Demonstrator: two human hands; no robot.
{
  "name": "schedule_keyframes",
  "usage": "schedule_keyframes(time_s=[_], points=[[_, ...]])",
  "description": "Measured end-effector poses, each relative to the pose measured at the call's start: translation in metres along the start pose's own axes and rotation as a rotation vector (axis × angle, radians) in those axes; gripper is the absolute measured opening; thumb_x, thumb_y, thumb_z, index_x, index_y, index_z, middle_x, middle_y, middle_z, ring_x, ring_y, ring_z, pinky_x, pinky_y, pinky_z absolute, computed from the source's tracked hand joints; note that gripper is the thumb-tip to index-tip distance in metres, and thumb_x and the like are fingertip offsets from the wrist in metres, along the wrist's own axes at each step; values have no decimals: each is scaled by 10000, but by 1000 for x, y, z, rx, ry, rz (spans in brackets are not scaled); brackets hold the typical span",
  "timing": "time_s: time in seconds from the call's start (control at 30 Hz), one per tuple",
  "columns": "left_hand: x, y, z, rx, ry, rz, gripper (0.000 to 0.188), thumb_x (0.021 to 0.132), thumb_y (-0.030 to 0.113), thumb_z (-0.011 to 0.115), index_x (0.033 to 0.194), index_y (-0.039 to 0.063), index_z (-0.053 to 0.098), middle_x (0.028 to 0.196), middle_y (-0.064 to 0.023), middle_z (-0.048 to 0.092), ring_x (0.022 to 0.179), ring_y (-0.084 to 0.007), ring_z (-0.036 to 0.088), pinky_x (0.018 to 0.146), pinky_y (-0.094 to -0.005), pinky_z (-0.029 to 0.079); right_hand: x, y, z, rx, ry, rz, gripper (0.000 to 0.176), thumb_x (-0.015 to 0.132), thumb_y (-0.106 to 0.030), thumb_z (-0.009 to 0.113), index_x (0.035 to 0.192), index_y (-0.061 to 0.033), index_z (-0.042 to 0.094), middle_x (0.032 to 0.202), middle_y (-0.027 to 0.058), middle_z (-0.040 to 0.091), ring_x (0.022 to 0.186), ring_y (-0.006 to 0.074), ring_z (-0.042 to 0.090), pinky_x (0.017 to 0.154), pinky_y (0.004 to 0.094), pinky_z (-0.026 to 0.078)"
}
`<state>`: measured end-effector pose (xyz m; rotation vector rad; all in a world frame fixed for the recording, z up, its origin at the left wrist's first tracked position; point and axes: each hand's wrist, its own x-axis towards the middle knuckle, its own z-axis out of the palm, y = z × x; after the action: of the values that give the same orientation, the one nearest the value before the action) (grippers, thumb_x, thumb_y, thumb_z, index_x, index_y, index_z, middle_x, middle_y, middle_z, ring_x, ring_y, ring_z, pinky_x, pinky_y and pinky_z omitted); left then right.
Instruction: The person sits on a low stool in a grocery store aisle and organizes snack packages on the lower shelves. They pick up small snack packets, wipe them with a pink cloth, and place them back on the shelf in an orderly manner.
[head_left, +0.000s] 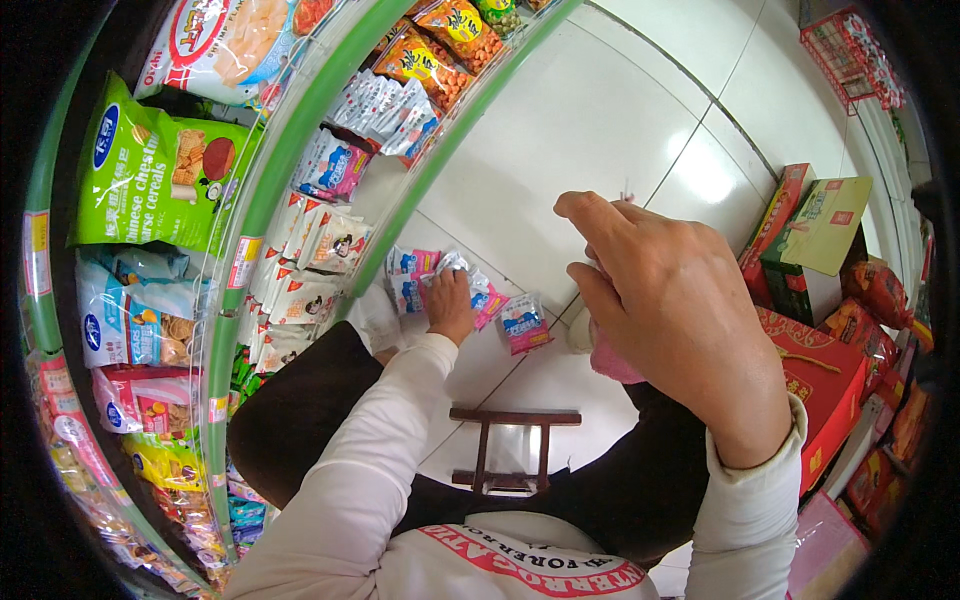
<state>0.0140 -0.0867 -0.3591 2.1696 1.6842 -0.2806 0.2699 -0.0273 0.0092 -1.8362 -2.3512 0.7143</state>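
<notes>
My left hand is low over the floor, its fingers closed around a silvery snack packet in a small pile. Several pink, white and blue packets lie about it, and one packet rests apart to the right. Raised nearer the camera, my right hand has its back to me, with index finger and thumb spread. A pink cloth hangs below its palm, seemingly held by the lower fingers, which are hidden.
Green-edged shelves of bagged snacks curve along my left. Similar packets sit on the lower shelf. A small wooden stool stands between my legs. On the right are a red gift box, an open green carton and a red wire basket.
</notes>
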Motion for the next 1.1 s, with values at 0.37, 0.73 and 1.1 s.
schedule_keyframes(time_s=[0.37, 0.73, 1.1], points=[[-6, -21, -68, -479, -430, 17, 750, 724, 347, 839, 1256, -50, 489, 1184, -195, 637, 1072, -313, 638, 883, -406, 526, 15, 16, 20, 77, -47, -68, 392, 822, -125, 689, 1191, -30, 598, 958, 186, 706, 867, 361, 683, 775, 441, 537], [-69, 49, -377, -1148, -156, 476, 614, 828, 106, 782, 1361, 13, 494, 1159, -62, 631, 1043, -103, 594, 871, -261, 507, 2, -10, -1, 788, -337, -143, 593, 824, -361, 797, 1257, -1, 610, 1063, 165, 713, 941, 207, 670, 855, 337, 527], [-72, 67, -358, -1808, 95, 419, 377, 1031, 314, 546, 1313, 67, 511, 1194, -57, 599, 1037, -129, 602, 838, -298, 504, -20, -27, 5, 1543, 302, 74, 411, 912, -189, 738, 1236, 26, 605, 1057, 95, 698, 890, 130, 655, 771, 291, 552]])
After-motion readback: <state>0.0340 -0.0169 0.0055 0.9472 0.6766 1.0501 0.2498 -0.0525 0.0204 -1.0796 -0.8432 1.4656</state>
